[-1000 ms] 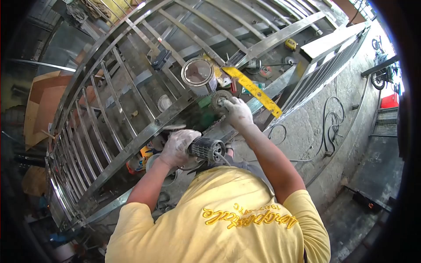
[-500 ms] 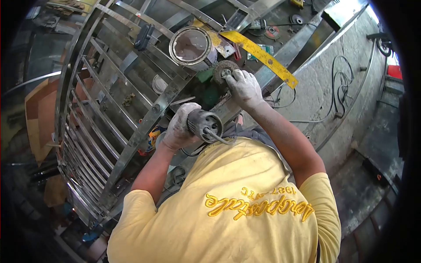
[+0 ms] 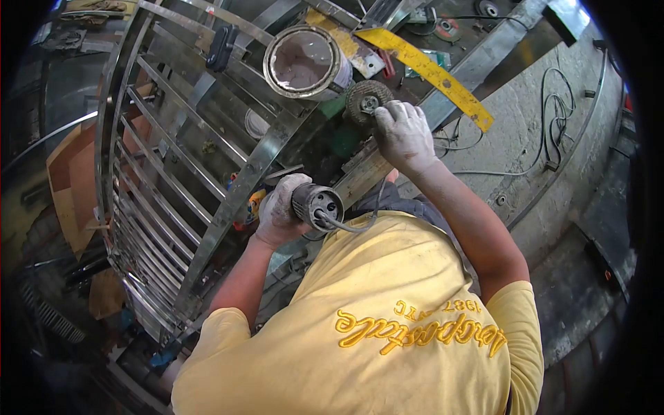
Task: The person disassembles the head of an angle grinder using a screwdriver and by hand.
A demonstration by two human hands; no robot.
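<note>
My left hand (image 3: 278, 213), dusty white, is wrapped around the dark cylindrical body of an angle grinder (image 3: 318, 207). The grinder's vented rear end faces me, and a grey cord runs from it across my waist. A thin grey flat edge (image 3: 284, 173) shows just beyond that hand. Farther forward, my right hand (image 3: 408, 140) has its fingers closed at the metal hub of a rough, round abrasive disc (image 3: 361, 104). My right fingertips are partly hidden behind the knuckles. Right behind the disc stands an open can (image 3: 308, 63) with greyish contents.
A curved metal-bar frame (image 3: 166, 159) fills the left side. A worn yellow metal strip (image 3: 429, 72) lies across a metal beam (image 3: 484, 52) beyond my right hand. Loose discs (image 3: 446, 29) lie at the back. A cable (image 3: 546, 131) curls over the concrete floor at right.
The disc and my right hand have shifted slightly right, and the disc's face has turned more toward me. My left hand with the grinder sits slightly lower. The whole view has shifted a little.
</note>
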